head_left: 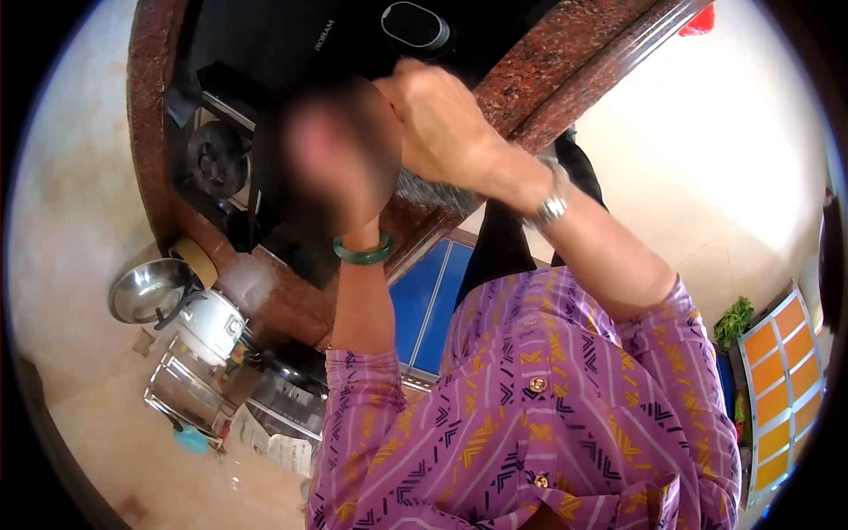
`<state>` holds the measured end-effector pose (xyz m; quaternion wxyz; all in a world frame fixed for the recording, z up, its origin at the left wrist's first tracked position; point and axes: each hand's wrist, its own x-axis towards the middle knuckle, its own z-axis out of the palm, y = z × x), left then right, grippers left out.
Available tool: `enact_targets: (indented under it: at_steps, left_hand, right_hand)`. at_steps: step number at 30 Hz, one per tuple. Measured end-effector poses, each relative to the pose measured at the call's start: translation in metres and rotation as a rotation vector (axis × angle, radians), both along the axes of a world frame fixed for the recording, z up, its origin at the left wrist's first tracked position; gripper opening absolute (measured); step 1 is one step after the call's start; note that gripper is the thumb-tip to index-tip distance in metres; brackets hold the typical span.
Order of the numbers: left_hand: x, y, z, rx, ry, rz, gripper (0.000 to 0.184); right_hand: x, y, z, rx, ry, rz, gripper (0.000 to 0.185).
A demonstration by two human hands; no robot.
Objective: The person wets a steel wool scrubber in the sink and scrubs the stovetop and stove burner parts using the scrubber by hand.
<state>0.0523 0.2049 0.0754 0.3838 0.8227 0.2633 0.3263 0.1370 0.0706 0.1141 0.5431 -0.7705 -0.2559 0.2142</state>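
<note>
While the right hand (442,128) curled near the ROBAM hob (349,44) and the blurred left hand (340,163), what either held could not be told; a grey item (433,191) showed just below. Two-handed handling seemed underway, calling for steady coordination.
</note>
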Motion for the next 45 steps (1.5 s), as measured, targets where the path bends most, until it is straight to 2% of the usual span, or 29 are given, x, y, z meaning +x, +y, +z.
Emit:
enact_targets:
  at_steps: [8,11,16,20,23,24,26,27,28,30,33,36,38,39,40,45]
  left_hand:
    - [-0.002,0.007,-0.008,-0.004,-0.046,-0.047,0.021]
    - [0.003,-0.002,-0.001,0.034,-0.017,0.024,0.019]
    - [0.002,0.003,-0.001,0.03,0.008,-0.052,0.021]
    - [-0.001,0.003,-0.002,0.06,0.072,0.029,0.021]
    - [-0.001,0.01,-0.011,0.048,-0.047,-0.032,0.021]
    - [-0.001,0.009,-0.007,0.052,-0.01,-0.027,0.022]
    - [0.0,0.003,-0.001,0.063,0.027,-0.025,0.022]
    - [0.005,-0.01,0.007,0.001,0.002,-0.004,0.022]
    - [0.007,-0.016,0.012,-0.064,-0.019,0.014,0.022]
    - [0.009,-0.015,0.01,-0.024,-0.015,0.018,0.022]
    - [0.006,-0.011,0.008,0.082,0.01,-0.017,0.017]
    - [0.006,-0.012,0.008,-0.01,-0.021,-0.007,0.016]
    - [0.006,-0.011,0.007,-0.047,-0.024,-0.001,0.016]
    - [0.005,-0.007,0.005,-0.026,-0.02,-0.021,0.015]
    - [0.005,-0.007,0.007,-0.004,-0.01,-0.039,0.014]
    - [0.004,-0.008,0.005,-0.019,-0.003,0.019,0.017]
  right_hand:
    - [-0.012,-0.008,0.003,-0.011,-0.037,-0.057,0.013]
    - [-0.001,0.0,0.006,-0.032,-0.031,-0.003,0.015]
    - [-0.013,-0.014,0.007,-0.077,0.023,-0.02,0.015]
    - [0.004,-0.003,0.009,-0.079,0.006,0.056,0.014]
    - [-0.013,-0.02,0.006,-0.05,0.026,0.021,0.014]
    - [-0.011,-0.019,0.008,-0.053,0.028,0.023,0.014]
    - [0.0,-0.006,0.013,-0.146,0.004,0.052,0.014]
    - [0.002,0.007,0.008,-0.052,-0.022,-0.057,0.013]
    - [-0.001,0.005,0.006,-0.05,-0.016,-0.063,0.013]
    - [-0.003,-0.008,0.006,-0.059,-0.017,0.017,0.013]
    - [-0.011,-0.011,0.003,-0.044,-0.041,-0.031,0.016]
    - [-0.006,0.005,0.002,-0.014,-0.067,-0.083,0.019]
    - [-0.008,-0.004,0.004,-0.06,-0.038,-0.037,0.019]
    - [-0.013,-0.018,0.007,-0.022,-0.019,-0.025,0.013]
    - [-0.022,-0.029,0.008,-0.007,0.009,-0.006,0.016]
    - [-0.064,-0.046,-0.002,0.294,0.245,-0.221,0.027]
